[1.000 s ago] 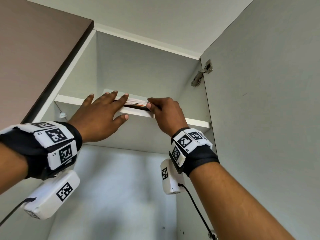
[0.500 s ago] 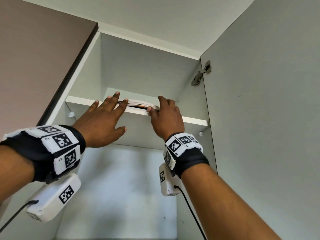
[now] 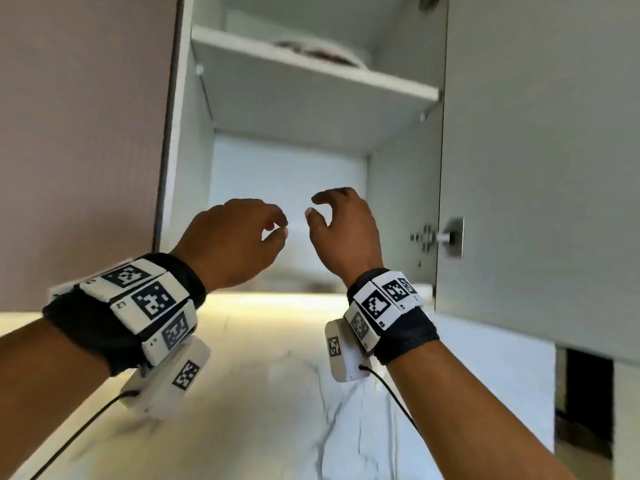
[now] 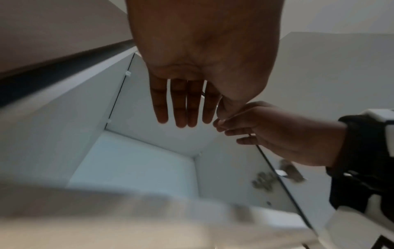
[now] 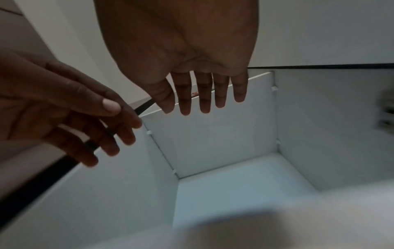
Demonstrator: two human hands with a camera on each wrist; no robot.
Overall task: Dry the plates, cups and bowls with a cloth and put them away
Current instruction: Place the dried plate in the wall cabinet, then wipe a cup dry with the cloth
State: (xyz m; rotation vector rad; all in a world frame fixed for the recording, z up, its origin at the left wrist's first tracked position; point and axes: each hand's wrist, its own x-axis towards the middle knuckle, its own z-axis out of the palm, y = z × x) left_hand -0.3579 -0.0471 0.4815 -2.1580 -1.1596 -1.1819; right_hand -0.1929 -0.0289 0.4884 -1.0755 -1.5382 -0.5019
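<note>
Up at twelve o'clock in the head view, a stack of white plates with a dark patterned rim lies on the white upper shelf of the open grey wall cupboard. A second ago both hands were up at that shelf edge, pushing the stack in; now they have dropped well below it and hold nothing. The left hand sits at centre, slightly toward nine o'clock, fingers loosely curled with thumb and forefinger near each other. The right hand is just beside it toward three o'clock, fingers also loosely curled. The open cupboard door fills the three o'clock side, and a pale marbled wall shows at six o'clock.

From the left wrist view, the left hand hangs with fingers straight and close together, empty; the right hand is at three o'clock.

From the right wrist view, the right hand shows fingers straight, slightly parted, empty; the left hand is at nine o'clock.

It seems the plates are now put away, and both hands are free to fetch the next item for drying
</note>
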